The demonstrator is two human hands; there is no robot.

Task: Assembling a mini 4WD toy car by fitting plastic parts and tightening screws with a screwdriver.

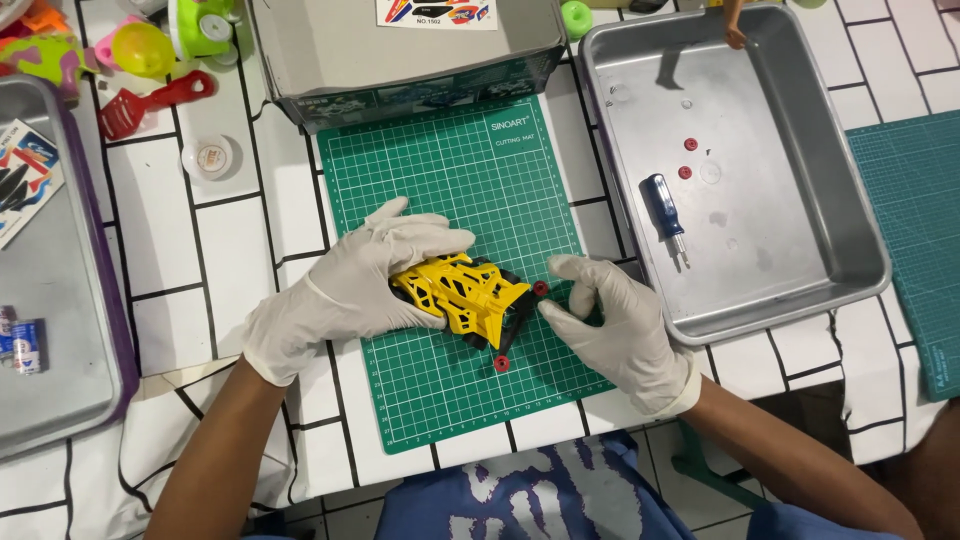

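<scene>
A yellow toy car body [462, 296] on a black chassis lies on a green cutting mat [470, 180]. My left hand [358, 283], in a white glove, grips the car from the left and holds it down. My right hand [612, 325], also gloved, pinches a small red wheel part [541, 289] at the car's right end. Another small red round part [502, 363] lies loose on the mat just below the car.
A metal tray [790, 190] to the right holds a blue-handled screwdriver [665, 212] and two small red parts [688, 157]. A grey cardboard box [400, 50] stands behind the mat. Another tray [60, 330] and coloured toys [140, 50] sit at left.
</scene>
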